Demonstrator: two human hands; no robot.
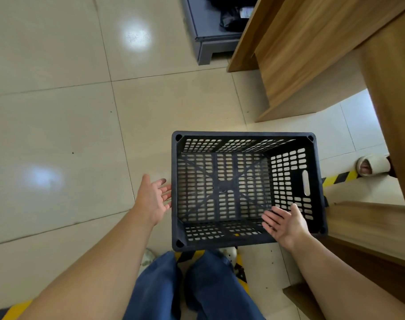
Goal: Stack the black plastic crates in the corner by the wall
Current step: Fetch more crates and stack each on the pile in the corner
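One black plastic crate (243,135) with slotted walls and floor stands upright and empty on the tiled floor, right in front of my feet. My left hand (154,199) is spread flat beside the crate's left wall, fingertips just at the rim. My right hand (287,224) hovers palm-up over the crate's near right corner, fingers straight, holding nothing. No other crate is in view.
A wooden desk (312,54) stands to the right and behind the crate, with a wooden panel (370,222) close at its right side. A grey metal cabinet (208,31) sits farther back. Yellow-black floor tape (340,177) and someone's slippered foot (372,166) lie to the right.
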